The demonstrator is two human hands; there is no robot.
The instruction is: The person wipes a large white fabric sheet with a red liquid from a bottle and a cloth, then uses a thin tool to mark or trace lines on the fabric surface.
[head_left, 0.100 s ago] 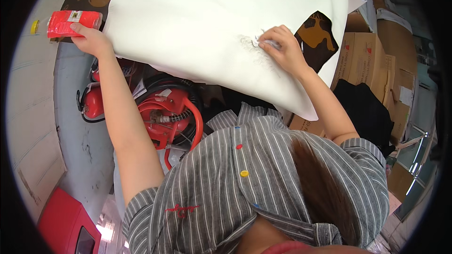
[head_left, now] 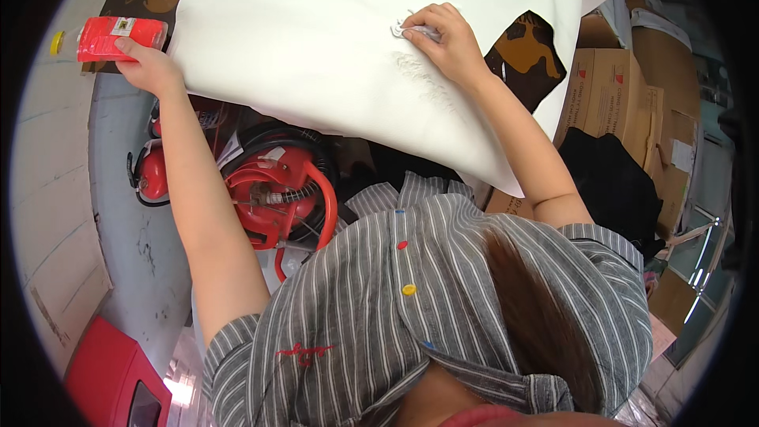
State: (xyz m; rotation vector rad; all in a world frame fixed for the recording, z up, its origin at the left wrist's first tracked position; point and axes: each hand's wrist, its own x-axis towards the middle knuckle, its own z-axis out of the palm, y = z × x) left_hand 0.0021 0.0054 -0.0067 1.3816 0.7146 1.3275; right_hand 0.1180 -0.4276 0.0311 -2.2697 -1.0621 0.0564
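Note:
A bottle with a red label and a yellow cap [head_left: 120, 38] lies sideways in my left hand [head_left: 152, 69], its cap pointing left. The fingers wrap round it beside the left edge of a large white sheet [head_left: 308, 39]. Over the sheet, my right hand [head_left: 444, 38] pinches a crumpled white wad [head_left: 402, 29], which could be tissue or cloth. Just below the wad, a patch of greyish smudges [head_left: 423, 79] marks the sheet. To the right of this hand, a cut-out in the sheet shows a dark brown printed surface [head_left: 528, 59].
Under the sheet's near edge stand a red hose reel [head_left: 273, 190] with black hose and a red fire extinguisher [head_left: 154, 174]. Cardboard boxes [head_left: 605, 95] are stacked at the right, with black cloth [head_left: 609, 182] before them. A red machine [head_left: 115, 375] stands at lower left.
My right hand has moved up and left across the sheet with the white wad, uncovering more of the smudges. The left hand and bottle have shifted only slightly left.

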